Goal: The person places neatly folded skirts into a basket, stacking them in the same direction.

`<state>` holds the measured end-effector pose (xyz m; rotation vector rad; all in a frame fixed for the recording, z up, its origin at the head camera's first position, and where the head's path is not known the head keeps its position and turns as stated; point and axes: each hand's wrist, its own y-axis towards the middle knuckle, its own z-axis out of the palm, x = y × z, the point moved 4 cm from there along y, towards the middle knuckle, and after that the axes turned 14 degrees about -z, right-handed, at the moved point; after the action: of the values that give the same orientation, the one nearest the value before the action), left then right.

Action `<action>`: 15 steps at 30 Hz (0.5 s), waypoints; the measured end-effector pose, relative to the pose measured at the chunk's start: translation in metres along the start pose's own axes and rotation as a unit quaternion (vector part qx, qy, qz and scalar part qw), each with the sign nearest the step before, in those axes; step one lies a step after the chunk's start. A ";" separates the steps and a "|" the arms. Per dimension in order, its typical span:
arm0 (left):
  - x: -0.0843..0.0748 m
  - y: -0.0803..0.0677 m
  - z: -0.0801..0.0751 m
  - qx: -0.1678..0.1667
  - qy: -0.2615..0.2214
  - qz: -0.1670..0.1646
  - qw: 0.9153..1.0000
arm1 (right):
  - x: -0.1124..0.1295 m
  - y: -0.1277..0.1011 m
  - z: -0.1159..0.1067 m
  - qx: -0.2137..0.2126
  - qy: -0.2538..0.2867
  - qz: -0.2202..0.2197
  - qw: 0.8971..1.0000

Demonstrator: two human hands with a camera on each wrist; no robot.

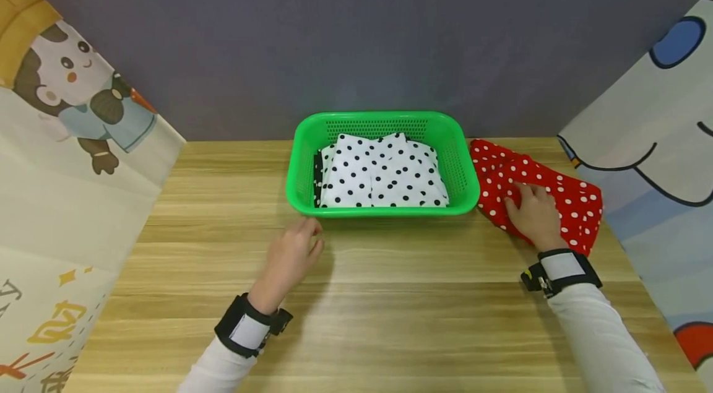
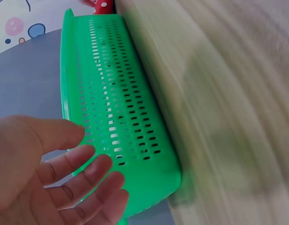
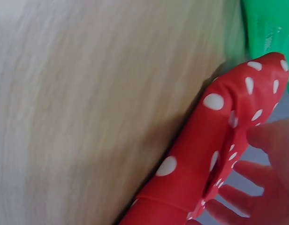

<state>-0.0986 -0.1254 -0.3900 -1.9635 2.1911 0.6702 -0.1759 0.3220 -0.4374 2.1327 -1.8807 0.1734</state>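
A red cloth with white dots [image 1: 576, 201] lies folded on the table, right beside the basket. My right hand [image 1: 536, 215] is over it, fingers loosely bent and thumb apart; in the right wrist view its fingertips [image 3: 229, 192] overlap the cloth's far side. The green plastic basket [image 1: 384, 212] holds a folded white cloth with black dots [image 1: 384, 173], and a strip of black dotted cloth [image 1: 317, 177] shows at its left. Just off the basket's front left corner is my left hand [image 1: 291, 254], fingers relaxed and holding nothing.
The wood-grain table [image 1: 390, 319] runs up to a dark grey panel [image 1: 356, 40] behind the basket. Printed cartoon panels stand along both sides, the left panel [image 1: 67, 195] and the right panel [image 1: 657, 207]. The red cloth reaches close to the table's right edge.
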 end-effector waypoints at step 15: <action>-0.008 -0.013 0.018 0.056 -0.009 0.012 0.998 | -0.003 -0.007 0.010 0.109 -0.007 -0.007 0.994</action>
<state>-0.0881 -0.1119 -0.4065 -1.8723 2.1938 0.5528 -0.1706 0.3227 -0.4489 2.2906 -1.9333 0.3769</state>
